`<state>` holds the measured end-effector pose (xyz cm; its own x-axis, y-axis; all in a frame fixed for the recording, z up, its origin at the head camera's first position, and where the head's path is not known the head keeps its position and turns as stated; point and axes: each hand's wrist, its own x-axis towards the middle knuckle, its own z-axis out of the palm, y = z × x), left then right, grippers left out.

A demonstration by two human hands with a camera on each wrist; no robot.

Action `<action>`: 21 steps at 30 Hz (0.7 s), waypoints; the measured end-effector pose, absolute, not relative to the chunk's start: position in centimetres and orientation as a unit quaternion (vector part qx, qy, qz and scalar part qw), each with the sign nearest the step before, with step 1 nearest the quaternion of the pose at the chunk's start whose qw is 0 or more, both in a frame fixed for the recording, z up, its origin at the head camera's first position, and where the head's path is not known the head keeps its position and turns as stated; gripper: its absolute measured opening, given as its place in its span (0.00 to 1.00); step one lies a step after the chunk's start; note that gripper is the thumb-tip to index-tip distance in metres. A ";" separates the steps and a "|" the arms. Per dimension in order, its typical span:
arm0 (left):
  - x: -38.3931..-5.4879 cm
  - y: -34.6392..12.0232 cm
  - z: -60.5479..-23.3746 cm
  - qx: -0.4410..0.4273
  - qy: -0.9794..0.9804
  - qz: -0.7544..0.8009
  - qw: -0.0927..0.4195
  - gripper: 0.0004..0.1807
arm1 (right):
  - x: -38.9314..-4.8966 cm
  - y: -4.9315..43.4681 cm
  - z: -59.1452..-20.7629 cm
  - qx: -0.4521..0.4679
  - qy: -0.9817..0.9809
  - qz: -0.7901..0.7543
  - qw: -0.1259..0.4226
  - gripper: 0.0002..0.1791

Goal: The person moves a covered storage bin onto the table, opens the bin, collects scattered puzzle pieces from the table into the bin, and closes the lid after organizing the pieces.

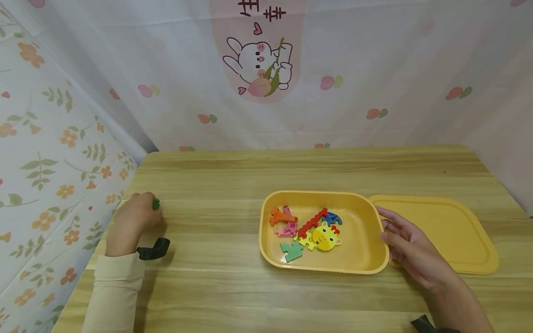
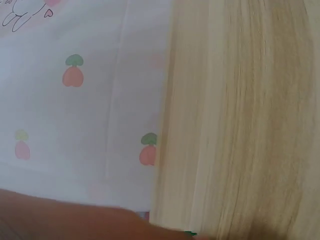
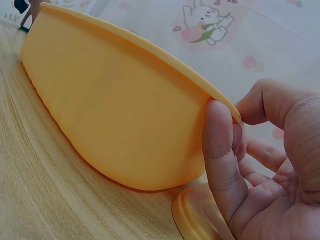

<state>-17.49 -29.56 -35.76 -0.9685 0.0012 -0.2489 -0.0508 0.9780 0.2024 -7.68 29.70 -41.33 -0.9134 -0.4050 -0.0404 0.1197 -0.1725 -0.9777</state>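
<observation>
My left hand [image 1: 134, 221] is over the left side of the table, its fingers pinching a small dark green piece [image 1: 156, 204], mostly hidden by the fingers. My right hand [image 1: 418, 256] grips the right end of a yellow plastic box [image 1: 366, 252]; in the right wrist view the thumb and fingers [image 3: 218, 135] pinch its rim. Inside the box lie puzzle pieces: an orange one [image 1: 276, 217], pink ones [image 1: 281, 231], a long red one [image 1: 309, 225], a blue one [image 1: 334, 219], a green one [image 1: 293, 252] and a yellow giraffe-head piece [image 1: 325, 238].
A yellow lid [image 1: 462, 231] lies flat to the right of the box, partly behind my right hand. The wooden table [image 1: 208, 286] ends at the back against a printed white curtain [image 1: 175, 69]. A flowered cloth [image 1: 54, 185] hangs along the left.
</observation>
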 end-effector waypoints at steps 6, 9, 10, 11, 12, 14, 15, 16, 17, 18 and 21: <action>-17.9 -29.6 -35.9 -0.017 0.986 0.108 0.122 0.19 | -7.7 29.7 -41.4 -0.118 0.614 -0.761 0.172 0.30; -18.0 -29.6 -36.0 -0.017 0.986 0.114 0.119 0.21 | -7.7 29.8 -41.4 -0.116 0.612 -0.763 0.174 0.30; -18.0 -29.5 -36.0 -0.016 0.986 0.116 0.118 0.21 | -7.7 29.8 -41.4 -0.116 0.611 -0.764 0.174 0.30; -18.0 -29.6 -36.0 -0.015 0.986 0.117 0.114 0.21 | -7.7 29.8 -41.3 -0.115 0.610 -0.764 0.175 0.30; -18.0 -29.6 -36.0 -0.014 0.987 0.119 0.110 0.20 | -7.7 29.8 -41.3 -0.114 0.612 -0.763 0.175 0.30; -18.0 -29.6 -36.1 -0.012 0.987 0.120 0.104 0.20 | -7.7 29.8 -41.3 -0.114 0.612 -0.763 0.175 0.30; -18.0 -29.6 -36.1 -0.010 0.987 0.122 0.100 0.19 | -7.7 29.8 -41.3 -0.114 0.611 -0.764 0.176 0.30; -18.0 -29.6 -36.1 -0.008 0.988 0.124 0.095 0.19 | -7.7 29.8 -41.3 -0.114 0.610 -0.764 0.177 0.30; -18.0 -29.6 -36.1 -0.006 0.988 0.126 0.091 0.19 | -7.6 29.8 -41.3 -0.114 0.609 -0.765 0.177 0.30; -18.0 -29.6 -36.1 -0.004 0.988 0.129 0.087 0.19 | -7.6 29.8 -41.3 -0.114 0.609 -0.765 0.177 0.30; -17.9 -29.6 -36.1 0.001 0.987 0.139 0.076 0.18 | -7.6 29.8 -41.3 -0.113 0.610 -0.764 0.178 0.30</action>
<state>-17.90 -29.56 -36.12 -0.9886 0.0236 -0.1489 -0.0185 0.9612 0.2753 -7.62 29.76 -41.31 -0.9110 -0.4101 -0.0442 0.1337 -0.1921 -0.9722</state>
